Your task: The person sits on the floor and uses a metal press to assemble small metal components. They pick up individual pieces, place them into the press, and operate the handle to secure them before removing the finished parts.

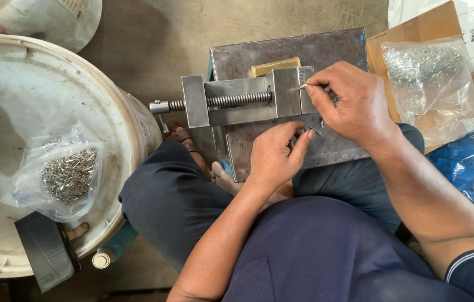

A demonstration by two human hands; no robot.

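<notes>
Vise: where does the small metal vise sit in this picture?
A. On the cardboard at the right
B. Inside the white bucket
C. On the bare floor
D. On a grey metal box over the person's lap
D: the vise rests on top of the grey metal box, with both hands working at its jaw end.

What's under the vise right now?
The vise sits on a grey metal block. A brass-coloured bar lies behind it. The right hand covers the jaw end.
</notes>
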